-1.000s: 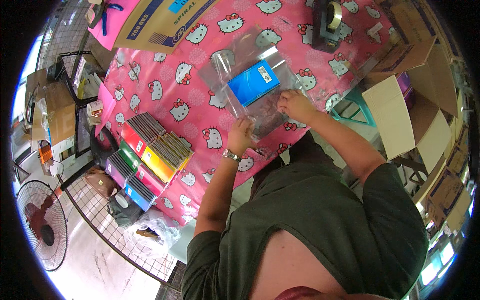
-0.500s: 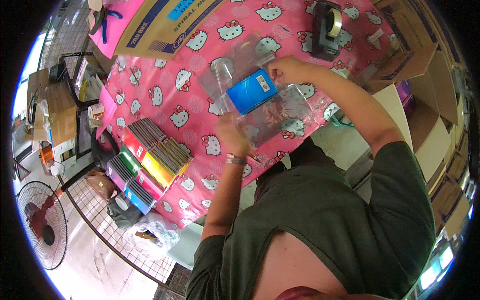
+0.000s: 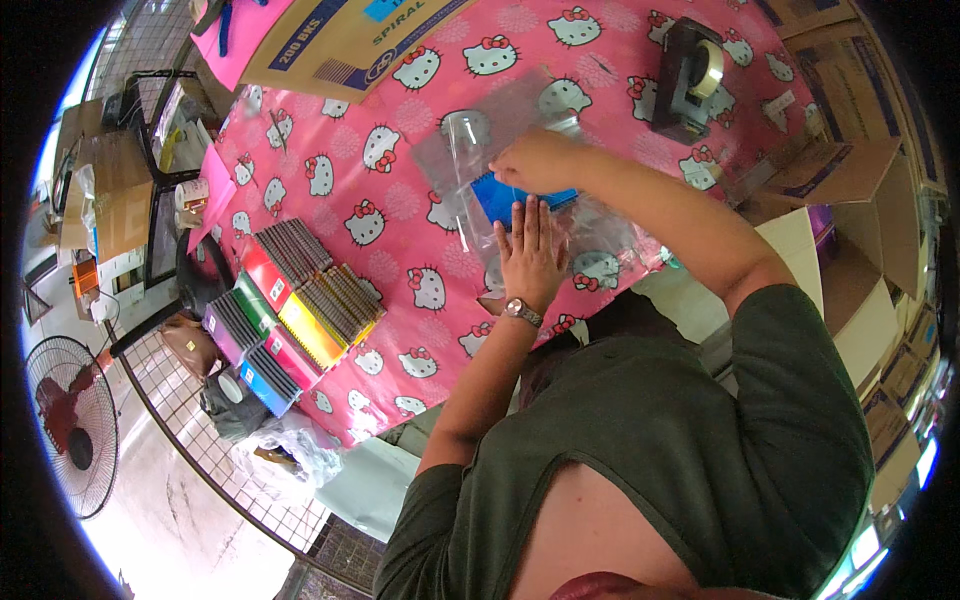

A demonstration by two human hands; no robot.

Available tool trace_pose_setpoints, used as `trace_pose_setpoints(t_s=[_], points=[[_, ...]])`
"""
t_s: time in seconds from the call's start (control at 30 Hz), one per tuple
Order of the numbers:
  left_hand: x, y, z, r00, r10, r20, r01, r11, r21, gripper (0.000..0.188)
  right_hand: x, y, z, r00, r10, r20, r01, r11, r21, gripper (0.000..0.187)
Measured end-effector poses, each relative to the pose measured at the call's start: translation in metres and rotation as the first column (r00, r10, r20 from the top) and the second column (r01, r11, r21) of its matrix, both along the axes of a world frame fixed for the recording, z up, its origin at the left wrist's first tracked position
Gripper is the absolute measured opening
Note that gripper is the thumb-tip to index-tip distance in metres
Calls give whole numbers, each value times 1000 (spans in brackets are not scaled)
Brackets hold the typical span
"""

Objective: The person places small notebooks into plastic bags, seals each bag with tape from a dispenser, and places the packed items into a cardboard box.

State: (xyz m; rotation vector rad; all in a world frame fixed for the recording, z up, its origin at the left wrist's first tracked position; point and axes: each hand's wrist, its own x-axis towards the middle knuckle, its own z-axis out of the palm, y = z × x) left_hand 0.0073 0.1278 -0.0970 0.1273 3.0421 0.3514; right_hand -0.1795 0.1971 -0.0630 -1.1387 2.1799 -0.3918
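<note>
A blue spiral notebook [image 3: 493, 203] lies on a clear plastic sheet [image 3: 463, 165], which spreads out around it on the table. My left hand [image 3: 533, 262] rests flat with its fingers stretched over the near edge of the notebook. Across the far part of the notebook reaches my right hand [image 3: 540, 162], its fingers pinched together by the spiral edge. What those fingertips hold, perhaps a bit of the plastic, is too small to make out. Both hands hide much of the notebook's cover.
Stacks of coloured spiral notebooks [image 3: 300, 295] stand at the table's left. A black tape dispenser [image 3: 688, 85] sits at the far right. A cardboard carton [image 3: 350, 50] stands at the far left. Open boxes [image 3: 840, 210] flank the right side. The pink cloth [image 3: 400, 275] covers the table.
My right hand has moved left over the notebook's far side. My left hand has come right and up from the plastic's near left and now lies on the notebook. The view has shifted slightly.
</note>
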Motion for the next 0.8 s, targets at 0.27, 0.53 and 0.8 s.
trace_pose_setpoints(t_s=[0.27,0.53,0.8], points=[[-4,-1,20,1000,-10,-5,11,996,86,66,-46,-12,-32,834,-64,-548,44,998,-49,18],[-33,-36,26,985,-106,-137,139,957,254,42,-56,-4,-45,840,-165,-516,102,984,-149,14],[-56,-55,12,955,-146,-257,242,886,396,37,-59,-1,-50,821,-173,-545,63,975,-214,11]])
